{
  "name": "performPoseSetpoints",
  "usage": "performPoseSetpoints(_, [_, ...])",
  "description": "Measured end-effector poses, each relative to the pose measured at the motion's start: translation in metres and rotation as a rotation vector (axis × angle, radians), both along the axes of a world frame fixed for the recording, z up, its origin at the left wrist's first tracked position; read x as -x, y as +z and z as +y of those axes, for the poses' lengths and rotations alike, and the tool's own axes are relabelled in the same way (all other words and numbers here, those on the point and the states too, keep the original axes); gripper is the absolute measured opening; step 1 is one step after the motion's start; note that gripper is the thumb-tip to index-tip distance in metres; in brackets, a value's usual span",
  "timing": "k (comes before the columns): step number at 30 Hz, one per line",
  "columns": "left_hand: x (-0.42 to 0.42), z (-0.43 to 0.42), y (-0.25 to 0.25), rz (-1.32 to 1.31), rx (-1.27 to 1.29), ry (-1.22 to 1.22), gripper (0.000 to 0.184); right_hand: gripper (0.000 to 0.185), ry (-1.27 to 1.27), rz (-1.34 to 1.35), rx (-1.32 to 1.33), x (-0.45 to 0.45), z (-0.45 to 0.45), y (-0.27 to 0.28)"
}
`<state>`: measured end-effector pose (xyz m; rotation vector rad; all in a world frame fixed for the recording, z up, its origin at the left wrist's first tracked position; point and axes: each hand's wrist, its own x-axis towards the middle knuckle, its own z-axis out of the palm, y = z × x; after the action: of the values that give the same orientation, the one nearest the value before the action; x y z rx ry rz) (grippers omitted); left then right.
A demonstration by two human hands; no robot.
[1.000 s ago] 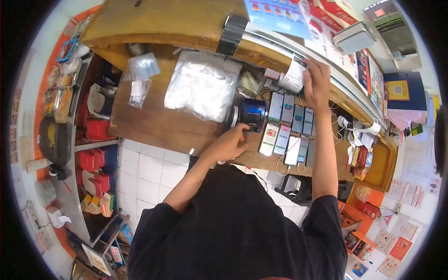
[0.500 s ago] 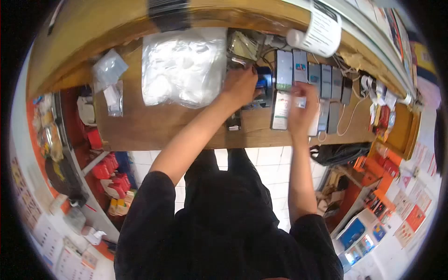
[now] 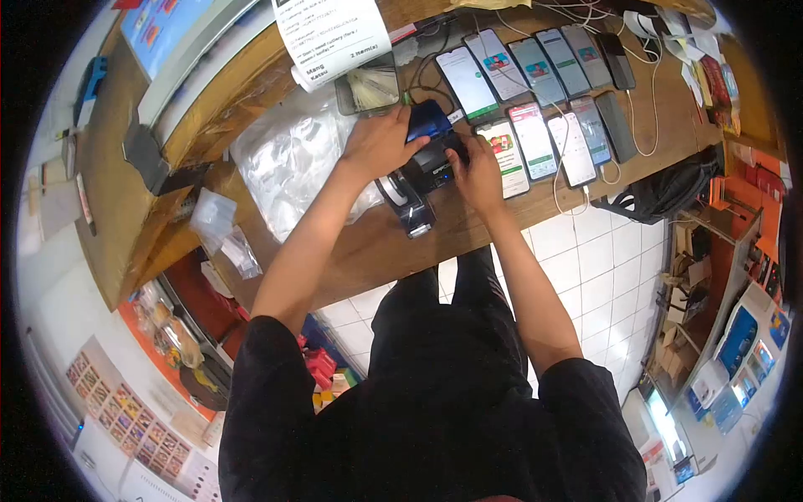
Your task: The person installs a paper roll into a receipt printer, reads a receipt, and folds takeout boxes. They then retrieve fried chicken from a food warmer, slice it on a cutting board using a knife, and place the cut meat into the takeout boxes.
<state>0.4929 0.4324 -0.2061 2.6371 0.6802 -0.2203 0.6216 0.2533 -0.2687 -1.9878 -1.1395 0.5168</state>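
Note:
A dark blue and black printer point(image 3: 428, 151) stands on the wooden table between my hands. My left hand point(image 3: 381, 144) is closed round its left side, thumb across the top. My right hand point(image 3: 477, 174) holds its right side, fingers bent over the edge. Just below the printer lies a black tape dispenser point(image 3: 415, 212) with a white roll. Several phones are laid out in two rows on the right, and the white phone point(image 3: 501, 157) is nearest my right hand. Clear plastic bags point(image 3: 288, 155) lie to the left.
A printed paper slip point(image 3: 335, 38) hangs from the shelf edge above. Behind the printer sits a clear container point(image 3: 368, 89). White cables point(image 3: 654, 125) run among and beside the phones. A black bag point(image 3: 669, 188) is under the table's right side.
My left hand has come up from the table's front edge to the printer. My right hand has moved down from the paper slip to the printer's right side. The view has shifted and tilted.

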Motion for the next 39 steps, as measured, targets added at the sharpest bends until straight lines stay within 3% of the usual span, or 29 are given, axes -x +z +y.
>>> performPoseSetpoints(3, [0.003, 0.017, 0.012, -0.031, 0.046, 0.012, 0.05, 0.028, -0.059, -0.022, 0.044, 0.004, 0.002, 0.006])
performPoseSetpoints(5, [0.004, 0.017, 0.031, 0.003, 0.057, 0.077, 0.044, 0.03, 0.048, -0.155, 0.032, 0.001, 0.012, 0.028])
performPoseSetpoints(10, [0.025, 0.004, 0.012, -0.339, -0.187, 0.18, 0.019, 0.04, 0.417, -0.448, -0.028, -0.007, 0.034, 0.028])
performPoseSetpoints(13, [0.039, -0.01, 0.016, -0.439, -0.089, 0.351, 0.018, 0.039, 0.544, -0.494, -0.072, -0.007, 0.051, 0.017])
performPoseSetpoints(17, [0.08, -0.032, 0.021, -0.513, 0.024, 0.449, 0.019, 0.035, 0.651, -0.677, 0.096, -0.01, 0.071, 0.018])
performPoseSetpoints(21, [0.129, -0.061, 0.025, -0.43, 0.234, 0.659, 0.017, 0.031, 0.691, -0.722, 0.196, -0.011, 0.083, 0.016])
performPoseSetpoints(24, [0.172, -0.077, 0.006, -0.48, 0.192, 0.691, 0.017, 0.03, 0.768, -0.644, 0.279, -0.016, 0.087, 0.02])
performPoseSetpoints(26, [0.194, -0.09, 0.001, -0.475, 0.295, 0.807, 0.019, 0.027, 0.771, -0.682, 0.34, -0.01, 0.087, 0.032])
performPoseSetpoints(29, [0.215, -0.1, -0.005, -0.448, 0.376, 0.932, 0.02, 0.024, 0.816, -0.515, 0.381, -0.014, 0.093, 0.036])
performPoseSetpoints(35, [0.231, -0.112, 0.008, -0.487, 0.692, 1.098, 0.025, 0.024, 0.761, -0.469, 0.174, -0.011, 0.078, 0.061])
performPoseSetpoints(37, [0.222, -0.113, 0.015, -0.598, 0.719, 1.039, 0.028, 0.025, 0.589, -0.309, 0.286, 0.019, 0.065, 0.101])
performPoseSetpoints(39, [0.206, -0.118, 0.016, -0.762, 0.77, 0.977, 0.031, 0.023, 0.663, -0.076, 0.282, 0.058, 0.052, 0.123])
